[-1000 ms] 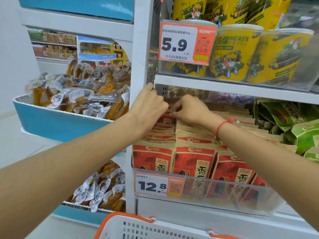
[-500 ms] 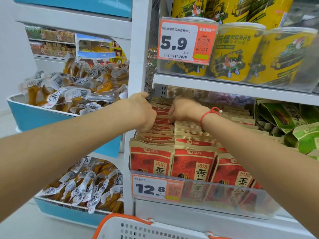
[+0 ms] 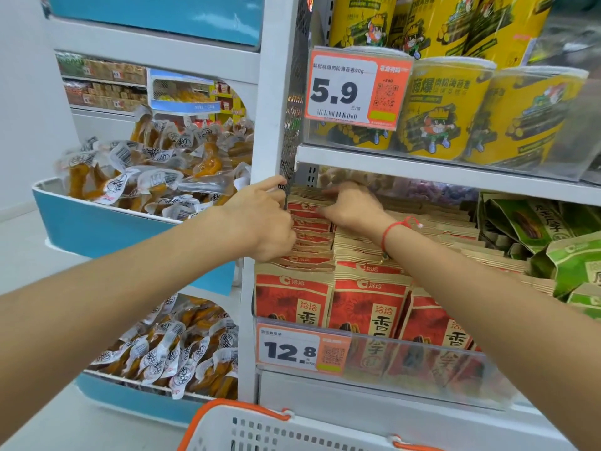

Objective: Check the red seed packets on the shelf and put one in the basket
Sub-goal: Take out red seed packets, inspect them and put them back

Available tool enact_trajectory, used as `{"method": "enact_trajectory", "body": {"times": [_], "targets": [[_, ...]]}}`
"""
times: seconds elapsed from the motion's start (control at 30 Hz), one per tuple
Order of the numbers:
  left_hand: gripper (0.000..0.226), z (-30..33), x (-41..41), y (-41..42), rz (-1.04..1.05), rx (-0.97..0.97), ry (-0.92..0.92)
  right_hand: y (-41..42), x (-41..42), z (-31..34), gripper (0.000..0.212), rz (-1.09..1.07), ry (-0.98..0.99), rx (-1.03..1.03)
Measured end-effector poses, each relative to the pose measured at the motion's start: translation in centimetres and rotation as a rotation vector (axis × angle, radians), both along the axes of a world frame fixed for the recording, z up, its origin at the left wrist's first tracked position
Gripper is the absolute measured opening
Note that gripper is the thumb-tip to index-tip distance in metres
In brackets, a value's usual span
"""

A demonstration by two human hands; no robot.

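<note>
Yellow snack tubs (image 3: 442,109) on the upper tier, behind an orange price tag (image 3: 356,89) reading 5.9. Green packets (image 3: 553,236) at far right, lower tier. Second price tag (image 3: 302,351) reads 12.8. Left: blue bins (image 3: 97,226) heaped with clear-wrapped snack pieces (image 3: 156,177).

Both hands at back of red seed packets (image 3: 364,301) row on shelf (image 3: 439,172). Left hand (image 3: 263,219) fingers curled onto packet tops; right hand (image 3: 353,205) likewise, red string on wrist. White basket (image 3: 260,431), orange rim, at bottom edge below shelf.
</note>
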State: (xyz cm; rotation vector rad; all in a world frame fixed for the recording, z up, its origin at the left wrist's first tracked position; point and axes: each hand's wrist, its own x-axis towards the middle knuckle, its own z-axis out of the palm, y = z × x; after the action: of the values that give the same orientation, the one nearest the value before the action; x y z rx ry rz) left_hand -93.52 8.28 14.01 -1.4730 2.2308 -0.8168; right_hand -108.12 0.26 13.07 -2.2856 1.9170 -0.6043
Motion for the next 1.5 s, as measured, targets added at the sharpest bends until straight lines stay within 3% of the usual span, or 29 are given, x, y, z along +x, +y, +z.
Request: {"method": "enact_trajectory", "body": {"times": [0.17, 0.3, 0.6, 0.9, 1.0, 1.17, 1.37, 1.5], "targets": [[0.046, -0.1, 0.2, -0.2, -0.003, 0.000, -0.061, -1.2, 0.9, -0.1, 0.019, -0.083, 0.030, -0.043], [0.047, 0.0, 0.0, -0.2, 0.011, 0.033, -0.077, -0.3, 0.1, 0.0, 0.007, -0.041, -0.131, -0.071], [0.046, 0.6, -0.5, 0.3, 0.071, 0.105, -0.160, 3.1, -1.1, 0.1, 0.009, 0.033, -0.159, -0.189], [0.037, 1.3, -1.5, 0.8, 0.154, 0.173, -0.113, 7.0, -2.5, 1.3, 0.013, 0.120, -0.086, -0.370], [0.033, 1.7, -1.5, 1.3, 0.111, 0.082, 0.035, 8.2, -3.0, 1.5, 0.014, 0.140, -0.101, -0.415], [0.025, 3.3, -1.0, 4.9, 0.026, -0.287, 0.430, 10.0, -4.3, 1.6, 0.015, 0.189, -0.146, -0.550], [0.070, 0.9, -0.1, 7.0, 0.071, -0.322, 0.922, 13.4, -5.7, 0.7, 0.012, 0.330, -0.240, -0.818], [0.038, -0.8, -1.0, 8.7, -0.183, -0.452, 1.207, 15.8, -6.4, 0.5, 0.014, 0.464, -0.283, -0.939]]}}
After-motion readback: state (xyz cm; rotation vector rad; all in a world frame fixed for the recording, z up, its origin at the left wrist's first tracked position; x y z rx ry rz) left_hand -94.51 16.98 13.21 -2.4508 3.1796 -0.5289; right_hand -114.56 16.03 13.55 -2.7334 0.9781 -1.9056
